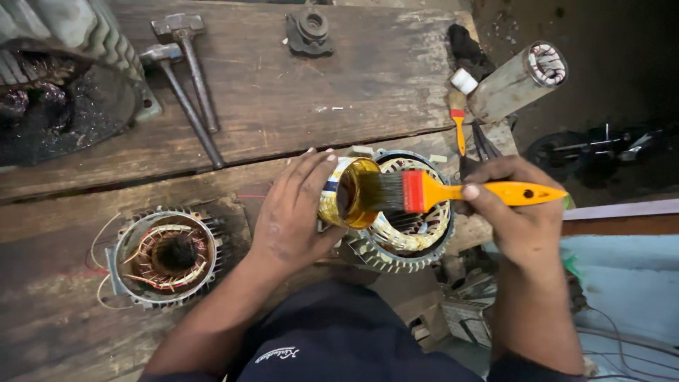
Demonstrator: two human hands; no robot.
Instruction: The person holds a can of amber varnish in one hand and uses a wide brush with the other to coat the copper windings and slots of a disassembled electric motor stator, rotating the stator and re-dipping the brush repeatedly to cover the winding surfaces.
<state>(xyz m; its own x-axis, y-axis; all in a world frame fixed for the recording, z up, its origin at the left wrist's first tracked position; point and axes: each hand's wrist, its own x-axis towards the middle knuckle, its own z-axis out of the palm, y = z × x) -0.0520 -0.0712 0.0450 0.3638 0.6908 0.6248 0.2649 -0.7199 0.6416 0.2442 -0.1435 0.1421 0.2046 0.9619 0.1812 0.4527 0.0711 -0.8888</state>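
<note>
My left hand [293,212] grips a small tin can [348,192] tilted on its side, with dark amber liquid inside its mouth. My right hand [513,201] holds an orange-handled paintbrush [453,191] level, its dark bristles at the can's opening. Both are held over a finned motor stator [410,230] with pale yellow windings, which stands on the wooden bench's near edge.
A second stator [166,256] with copper windings sits at the left on the wooden bench [283,92]. Two hammers [187,85] lie at the back left, beside a large dark motor housing [56,78]. A metal cylinder [516,81] and a small brush [458,120] lie at the right.
</note>
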